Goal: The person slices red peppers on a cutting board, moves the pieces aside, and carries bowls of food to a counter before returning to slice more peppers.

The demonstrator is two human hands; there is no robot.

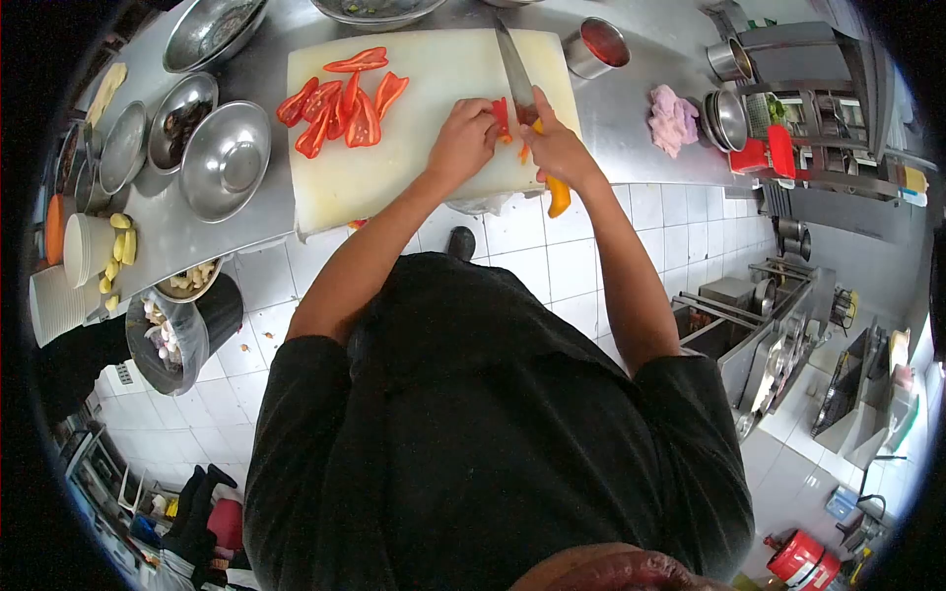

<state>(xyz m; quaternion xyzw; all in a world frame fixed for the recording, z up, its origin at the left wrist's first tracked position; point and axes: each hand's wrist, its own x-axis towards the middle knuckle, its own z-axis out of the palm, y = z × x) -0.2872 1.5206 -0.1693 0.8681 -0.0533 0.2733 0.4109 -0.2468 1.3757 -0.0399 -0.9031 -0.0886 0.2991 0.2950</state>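
On the white cutting board (394, 192), my left hand (463, 141) presses a piece of red pepper (501, 116) with its fingers bent together. My right hand (562, 153) is wrapped round the yellow handle (559, 197) of a large knife (514, 71). The blade points away from me and lies just right of the red piece. Small orange-red bits (523, 153) lie by the blade, between my hands. Several cut red pepper pieces (363, 120) are spread over the board's upper left. The fingertips of my left hand are partly hidden.
Steel bowls (227, 163) stand left of the board. A metal cup (596, 47) with red contents and a pink cloth (673, 120) are at the right. Below the counter's left edge is a lined bin (168, 340). Another person's dark-clothed legs (192, 512) show at lower left.
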